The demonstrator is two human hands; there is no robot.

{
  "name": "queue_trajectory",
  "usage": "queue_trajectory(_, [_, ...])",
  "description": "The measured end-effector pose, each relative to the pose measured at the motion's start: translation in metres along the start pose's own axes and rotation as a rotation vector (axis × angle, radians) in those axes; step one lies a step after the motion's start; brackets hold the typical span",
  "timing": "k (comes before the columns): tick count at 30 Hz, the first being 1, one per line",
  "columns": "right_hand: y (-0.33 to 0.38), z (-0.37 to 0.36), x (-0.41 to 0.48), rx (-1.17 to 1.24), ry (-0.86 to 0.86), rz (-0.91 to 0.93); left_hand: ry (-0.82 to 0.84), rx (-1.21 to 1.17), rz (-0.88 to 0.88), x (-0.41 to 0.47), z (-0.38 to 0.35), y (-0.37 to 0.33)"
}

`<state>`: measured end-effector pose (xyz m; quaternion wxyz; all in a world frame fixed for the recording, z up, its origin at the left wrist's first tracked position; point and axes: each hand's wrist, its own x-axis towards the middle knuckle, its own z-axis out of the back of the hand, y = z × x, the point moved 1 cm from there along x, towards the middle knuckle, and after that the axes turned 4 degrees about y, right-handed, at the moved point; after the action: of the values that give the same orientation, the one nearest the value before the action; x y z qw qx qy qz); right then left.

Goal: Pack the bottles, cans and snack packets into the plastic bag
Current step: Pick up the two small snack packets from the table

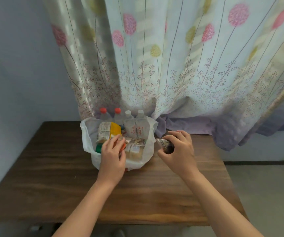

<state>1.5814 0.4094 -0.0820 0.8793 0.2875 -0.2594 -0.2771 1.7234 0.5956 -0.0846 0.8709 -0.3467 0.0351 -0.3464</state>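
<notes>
A white plastic bag [148, 151] stands open on the wooden table [52, 177]. Inside at the back are two red-capped bottles [103, 114] and two white-capped water bottles [140, 124]. Yellow and pale snack packets [109, 131] and a green can [99, 148] fill the front. My left hand [113, 155] reaches into the bag, its fingers on an orange packet [123, 146]. My right hand [178, 149] hovers just right of the bag, closed around a small dark snack packet [166, 145].
A flowered curtain [180, 65] hangs right behind the bag and drapes onto the table's back right part. A plain wall lies to the left. The floor shows to the right of the table.
</notes>
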Motion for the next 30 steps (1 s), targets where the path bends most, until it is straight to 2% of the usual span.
queue_trajectory(6, [0.031,-0.029,0.027,-0.019,-0.003,0.037,-0.033,-0.048,0.004,0.027,0.023,0.017])
queue_trajectory(13, [0.056,-0.070,0.057,-0.055,0.033,0.028,0.020,-0.083,-0.013,0.071,0.029,0.042])
queue_trajectory(25, [0.069,-0.130,0.101,-0.123,0.005,-0.132,0.209,-0.110,-0.106,0.139,0.014,0.084])
queue_trajectory(30, [0.061,-0.148,0.102,-0.147,0.058,-0.190,0.251,-0.131,-0.070,0.148,-0.005,0.098])
